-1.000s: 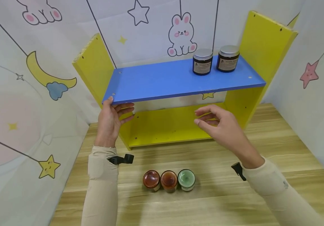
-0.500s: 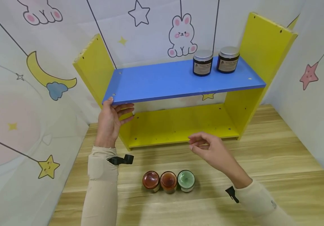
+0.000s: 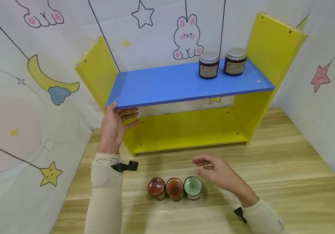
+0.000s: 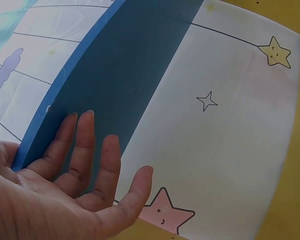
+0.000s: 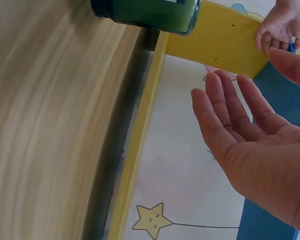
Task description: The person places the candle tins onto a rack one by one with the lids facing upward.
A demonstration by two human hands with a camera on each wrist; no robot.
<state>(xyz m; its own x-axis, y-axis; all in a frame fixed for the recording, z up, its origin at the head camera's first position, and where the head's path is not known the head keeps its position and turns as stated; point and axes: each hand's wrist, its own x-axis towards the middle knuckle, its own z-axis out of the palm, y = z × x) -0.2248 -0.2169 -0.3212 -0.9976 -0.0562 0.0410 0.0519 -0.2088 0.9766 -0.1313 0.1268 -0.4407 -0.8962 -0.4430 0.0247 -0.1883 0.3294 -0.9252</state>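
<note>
My left hand point(image 3: 112, 128) holds the front left corner of a blue shelf board point(image 3: 161, 86). Its thumb lies on top, and the fingers point(image 4: 82, 150) reach loosely under the board. Over the table, just behind and right of a green glass jar point(image 3: 192, 187), hovers my right hand point(image 3: 218, 172). Its fingers are loosely bent with nothing between them; the right wrist view shows the green jar point(image 5: 150, 12) apart from the fingertips. Left of that jar stand an amber jar point(image 3: 174, 188) and a reddish jar point(image 3: 156, 188), in a close row.
Two dark jars with silver lids, one left point(image 3: 209, 66) and one right point(image 3: 235, 63), stand on the blue board's right part. Yellow side panels point(image 3: 275, 48) rise at both ends, above a yellow bottom board point(image 3: 185, 131). Printed cloth walls point(image 3: 155, 42) surround the wooden table point(image 3: 296, 162).
My right hand has come down from in front of the shelf toward the green jar, staying loosely bent. The left hand keeps its place on the blue board.
</note>
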